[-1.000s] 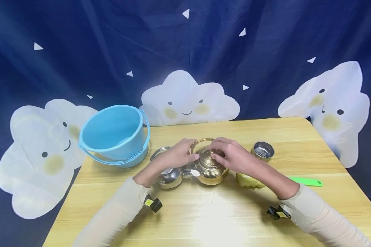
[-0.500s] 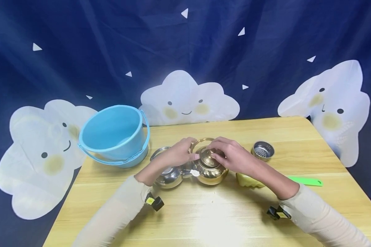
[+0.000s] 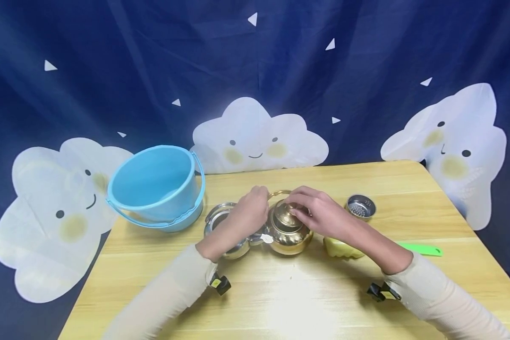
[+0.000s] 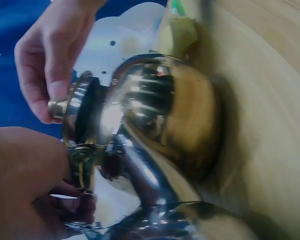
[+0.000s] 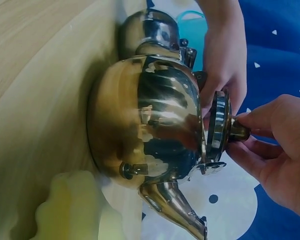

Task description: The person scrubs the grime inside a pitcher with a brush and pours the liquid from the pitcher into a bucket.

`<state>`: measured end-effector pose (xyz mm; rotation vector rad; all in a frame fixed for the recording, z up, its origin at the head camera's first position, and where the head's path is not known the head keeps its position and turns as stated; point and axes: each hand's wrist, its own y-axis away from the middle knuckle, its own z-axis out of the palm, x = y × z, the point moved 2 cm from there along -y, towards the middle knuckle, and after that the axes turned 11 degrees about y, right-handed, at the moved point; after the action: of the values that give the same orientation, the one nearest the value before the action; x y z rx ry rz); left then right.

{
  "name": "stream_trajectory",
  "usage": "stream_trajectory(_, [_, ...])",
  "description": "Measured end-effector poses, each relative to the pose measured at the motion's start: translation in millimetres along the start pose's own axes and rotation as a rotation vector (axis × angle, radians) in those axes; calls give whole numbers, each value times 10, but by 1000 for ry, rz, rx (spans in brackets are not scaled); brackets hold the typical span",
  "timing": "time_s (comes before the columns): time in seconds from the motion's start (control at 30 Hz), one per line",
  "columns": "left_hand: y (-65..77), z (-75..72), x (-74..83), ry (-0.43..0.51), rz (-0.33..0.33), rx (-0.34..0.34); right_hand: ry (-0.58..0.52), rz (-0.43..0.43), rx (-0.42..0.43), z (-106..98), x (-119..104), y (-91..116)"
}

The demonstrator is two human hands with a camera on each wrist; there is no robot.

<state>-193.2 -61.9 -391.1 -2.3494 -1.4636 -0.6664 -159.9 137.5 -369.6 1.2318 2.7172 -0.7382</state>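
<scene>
- The grip of the right hand pinches the small brass-coloured knob between thumb and fingers; the knob tops a round, shiny gold metal lid.
- The lid lies just below and to the left of the right hand, over the mouth of a round gold metal teapot. Its disc dips slightly toward the right and shows a gap at the pot's rim; whether any edge touches cannot be told.
- The right hand is the nearer to the knob; the left hand, at the pot's left, has its fingers curled round the gold hoop handle.
- The gold teapot's spout points right.
- Just left, partly behind the left forearm, stands a round silver metal teapot, its spout toward the gold one.
- Just right is a pale yellow, wavy-edged block; beyond it lies a bright green flat strip, with a small silver perforated cup farther back.
- At far left, a light blue plastic bucket stands on the pale wooden tabletop.
</scene>
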Motion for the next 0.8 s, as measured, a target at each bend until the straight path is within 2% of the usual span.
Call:
stream_trajectory(0.1, [11, 20, 10, -88, 65, 57, 7, -14, 10, -5, -1, 0])
stream_trajectory(0.2, [18, 31, 26, -139, 96, 92, 11, -26, 19, -15, -2, -1])
stream_trajectory(0.53, [5, 63, 45, -221, 112, 132, 35, -65, 57, -51, -22, -4])
stream_trajectory(0.8, [-5, 57, 43, -317, 172, 155, 65, -87, 141, -132, -23, 36])
